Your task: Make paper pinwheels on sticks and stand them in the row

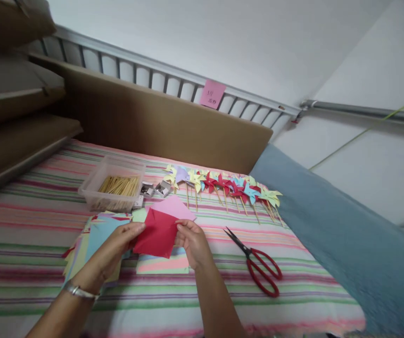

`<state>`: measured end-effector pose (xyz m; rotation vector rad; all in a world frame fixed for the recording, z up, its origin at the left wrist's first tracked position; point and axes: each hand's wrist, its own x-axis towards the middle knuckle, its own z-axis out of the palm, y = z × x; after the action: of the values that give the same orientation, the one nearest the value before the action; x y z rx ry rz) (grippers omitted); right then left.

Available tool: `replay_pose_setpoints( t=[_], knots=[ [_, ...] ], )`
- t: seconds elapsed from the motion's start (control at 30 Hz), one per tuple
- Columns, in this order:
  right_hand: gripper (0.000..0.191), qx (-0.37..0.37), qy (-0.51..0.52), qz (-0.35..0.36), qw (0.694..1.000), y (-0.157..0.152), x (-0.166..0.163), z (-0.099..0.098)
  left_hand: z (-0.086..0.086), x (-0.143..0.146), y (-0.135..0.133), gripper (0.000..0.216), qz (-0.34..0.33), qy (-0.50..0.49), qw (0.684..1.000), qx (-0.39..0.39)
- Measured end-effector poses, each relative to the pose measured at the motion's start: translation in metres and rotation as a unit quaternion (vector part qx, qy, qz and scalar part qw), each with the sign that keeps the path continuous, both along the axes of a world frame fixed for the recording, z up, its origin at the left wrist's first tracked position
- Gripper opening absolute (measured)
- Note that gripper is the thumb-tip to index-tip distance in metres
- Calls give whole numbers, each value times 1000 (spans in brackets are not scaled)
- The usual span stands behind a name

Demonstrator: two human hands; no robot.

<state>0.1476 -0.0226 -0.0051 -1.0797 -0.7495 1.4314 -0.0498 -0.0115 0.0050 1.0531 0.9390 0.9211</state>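
Note:
A square of red paper is held up between my two hands. My left hand pinches its left edge with thumb over the front. At the right corner, my right hand grips it between thumb and fingers. Behind the red square lie a pink paper sheet and a small stack of pale paper sheets. Under and beside my left hand spreads a pile of coloured paper squares. Red-handled scissors rest to the right of my right hand, blades slightly apart.
Behind the papers stands a clear plastic box of wooden sticks, beside small boxes of metal bits. Several paper pinwheels on sticks lie in a row. A cardboard panel backs the striped cloth; cardboard boxes rise at left.

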Motion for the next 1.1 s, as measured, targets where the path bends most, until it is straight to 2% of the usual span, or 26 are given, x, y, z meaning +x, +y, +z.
replay_pose_setpoints(
  t=[0.07, 0.13, 0.23, 0.3, 0.4, 0.5, 0.6, 0.7, 0.8, 0.9, 0.93, 0.97, 1.1],
  knots=[
    [29, -4, -13, -12, 1000, 0, 2, -2, -5, 11, 1, 36, -30, -3, 999, -43],
    [28, -4, -36, -21, 999, 0, 2, -3, -11, 23, 2, 31, -26, -3, 996, -85],
    [27, 0, -99, -40, 994, 3, 9, -3, -17, 36, 6, 24, 26, -10, 992, -121],
    [30, 6, -182, -71, 981, 3, 28, -2, -15, 39, 9, 24, 61, -21, 990, -127],
    [35, 14, -328, -145, 933, -6, 83, -1, -7, 34, 11, 26, 82, -45, 987, -133],
    [34, -1, -448, -209, 869, -29, 148, -10, 1, 25, 9, 27, 83, -75, 985, -128],
    [31, -14, -533, -200, 822, -60, 190, -26, 6, 19, 6, 24, 89, -98, 984, -122],
    [32, 4, -593, -153, 790, -85, 207, -42, 10, 13, 5, 20, 102, -126, 978, -131],
    [43, 18, -659, -110, 744, -97, 217, -55, 15, 5, 4, 19, 121, -150, 972, -133],
    [49, -19, -765, -78, 639, -92, 232, -63, 18, -5, 4, 22, 130, -162, 971, -117],
    [49, -29, -782, -68, 619, -89, 237, -65, 19, -8, 4, 23, 131, -164, 971, -110],
    [49, -38, -792, -55, 607, -86, 241, -65, 20, -11, 5, 23, 132, -166, 972, -103],
    [51, -60, -803, -5, 593, -79, 248, -59, 22, -24, 8, 24, 130, -168, 973, -85]
  ],
)
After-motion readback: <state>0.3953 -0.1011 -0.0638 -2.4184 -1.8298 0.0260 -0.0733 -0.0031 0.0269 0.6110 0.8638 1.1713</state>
